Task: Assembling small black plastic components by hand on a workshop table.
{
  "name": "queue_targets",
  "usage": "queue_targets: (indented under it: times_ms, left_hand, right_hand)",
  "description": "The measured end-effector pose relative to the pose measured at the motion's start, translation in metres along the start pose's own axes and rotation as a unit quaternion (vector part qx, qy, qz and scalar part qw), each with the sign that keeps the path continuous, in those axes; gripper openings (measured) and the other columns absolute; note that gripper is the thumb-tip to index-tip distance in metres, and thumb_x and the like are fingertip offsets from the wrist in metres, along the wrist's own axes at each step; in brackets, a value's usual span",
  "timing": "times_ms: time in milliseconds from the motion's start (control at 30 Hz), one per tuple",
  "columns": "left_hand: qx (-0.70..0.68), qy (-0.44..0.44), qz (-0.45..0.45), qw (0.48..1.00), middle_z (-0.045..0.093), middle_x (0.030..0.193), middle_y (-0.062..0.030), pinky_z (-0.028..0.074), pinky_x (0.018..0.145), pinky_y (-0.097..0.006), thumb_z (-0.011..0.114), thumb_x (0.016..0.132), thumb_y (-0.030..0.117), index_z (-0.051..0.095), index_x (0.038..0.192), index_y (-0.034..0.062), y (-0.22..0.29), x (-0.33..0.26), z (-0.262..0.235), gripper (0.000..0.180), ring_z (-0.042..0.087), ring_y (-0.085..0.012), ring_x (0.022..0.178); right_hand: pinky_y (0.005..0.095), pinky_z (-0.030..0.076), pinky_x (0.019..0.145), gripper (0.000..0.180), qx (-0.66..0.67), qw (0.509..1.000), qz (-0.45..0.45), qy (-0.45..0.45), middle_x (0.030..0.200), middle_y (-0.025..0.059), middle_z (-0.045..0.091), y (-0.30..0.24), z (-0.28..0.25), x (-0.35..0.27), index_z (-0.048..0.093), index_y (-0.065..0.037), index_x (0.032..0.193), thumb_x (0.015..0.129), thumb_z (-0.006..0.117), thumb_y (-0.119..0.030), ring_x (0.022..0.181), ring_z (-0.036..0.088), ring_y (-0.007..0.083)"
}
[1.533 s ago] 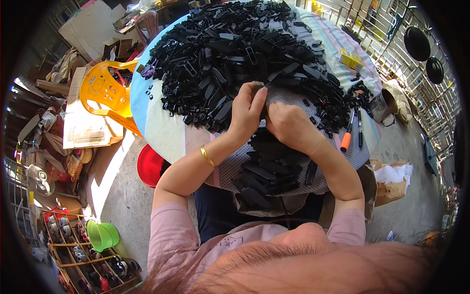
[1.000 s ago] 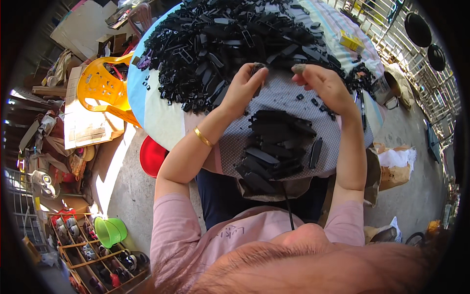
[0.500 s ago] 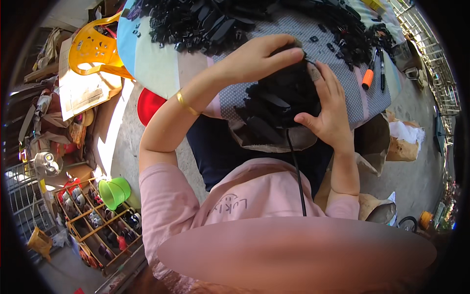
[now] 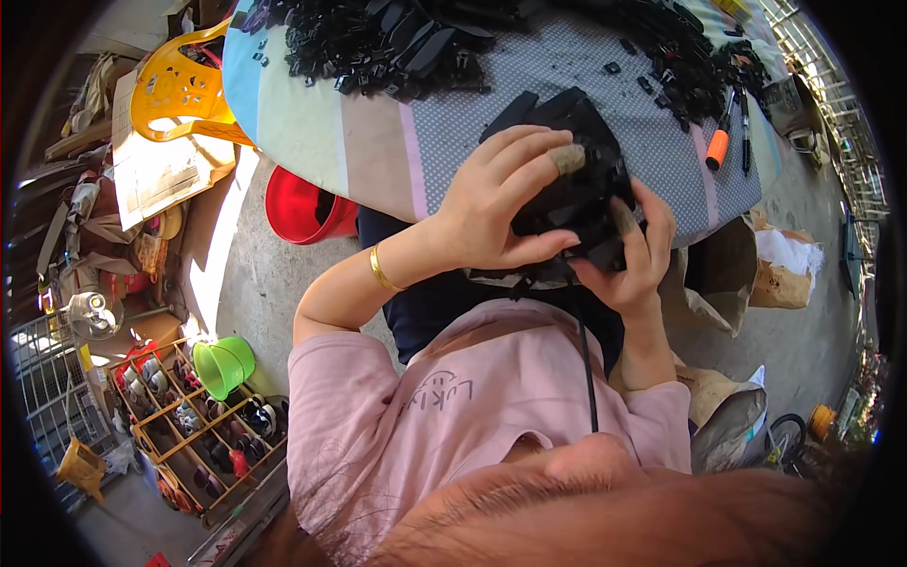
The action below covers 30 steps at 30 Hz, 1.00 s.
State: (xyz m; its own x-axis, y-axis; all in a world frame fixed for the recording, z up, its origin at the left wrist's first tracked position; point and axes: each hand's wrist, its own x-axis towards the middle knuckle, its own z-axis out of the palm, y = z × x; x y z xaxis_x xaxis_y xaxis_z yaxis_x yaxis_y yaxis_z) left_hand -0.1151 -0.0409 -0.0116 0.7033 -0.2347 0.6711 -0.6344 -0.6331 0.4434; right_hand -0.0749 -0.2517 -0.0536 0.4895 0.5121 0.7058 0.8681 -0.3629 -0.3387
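Both of my hands are at a clump of black plastic pieces (image 4: 581, 123) by the near edge of the table. My left hand (image 4: 496, 198) curves over the clump's left side, thumb and fingers holding it. My right hand (image 4: 638, 250) grips its lower right part, thumb and fingers bent around dark pieces. Beige coverings wrap some fingertips. Single pieces between my hands cannot be told apart. Farther back lies a large heap of black plastic pieces (image 4: 378, 47), with a smaller heap (image 4: 675, 71) to its right.
An orange-capped marker (image 4: 718, 148) and a black pen (image 4: 745, 142) lie at the right of the cloth-covered table (image 4: 435, 128). Around it are a red bucket (image 4: 302, 210), yellow chair (image 4: 179, 90), green bucket (image 4: 223, 367), compartment rack (image 4: 194, 425) and open brown bag (image 4: 713, 283).
My left hand has come down and nearer, from the clump's far side to its left side. My right hand has shifted slightly nearer, its fingers more bent. More of the red bucket shows.
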Motion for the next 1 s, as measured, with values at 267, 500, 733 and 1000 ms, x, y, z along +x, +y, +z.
queue_targets:
  times_ms: [267,500,733,1000]
  left_hand:
    - [0.017,-0.019,0.135,0.991,0.058,0.109,-0.0142,0.046,0.077,-0.041,0.071,0.068,0.028,0.059,0.095,0.0049,0.006,-0.019,0.008,0.037,0.057,-0.0313,0.094]
    - [0.081,-0.065,0.29,0.951,0.059,0.109,-0.0123,0.047,0.076,-0.038,0.053,0.084,0.02,0.054,0.093,0.0125,0.01,-0.051,0.019,0.012,0.055,-0.0269,0.096]
    - [0.141,-0.199,0.313,0.918,0.057,0.094,-0.0037,0.044,0.084,-0.031,0.053,0.074,0.014,0.06,0.098,0.0088,-0.004,-0.102,0.049,0.026,0.054,-0.0174,0.091]
    - [-0.058,-0.481,-0.297,0.823,0.06,0.097,-0.0173,0.048,0.076,-0.039,0.052,0.081,0.019,0.057,0.102,-0.001,-0.035,-0.171,0.101,0.029,0.059,-0.0326,0.087]
  right_hand:
    - [0.0495,0.042,0.087,0.03,0.016,0.996,-0.029,0.085,0.109,0.0109,0.049,0.003,0.016,-0.049,0.058,-0.007,0.094,0.073,0.07,-0.025,0.098,0.051,0.0293]
    - [0.0467,0.045,0.084,0.032,0.031,0.993,-0.039,0.11,0.103,0.0085,0.048,0.001,0.017,-0.075,0.056,-0.007,0.092,0.066,0.074,-0.013,0.096,0.05,0.028]
    - [0.04,0.047,0.077,0.017,0.006,0.999,-0.001,0.041,0.099,0.0099,0.051,0.001,0.024,-0.103,0.059,-0.005,0.077,0.063,0.066,0.001,0.09,0.052,0.0307]
    - [0.0449,0.042,0.08,0.028,0.055,0.925,0.165,-0.337,0.095,0.0173,0.055,0.03,0.06,-0.157,0.054,-0.003,0.104,0.078,0.052,-0.015,0.093,0.053,0.0353]
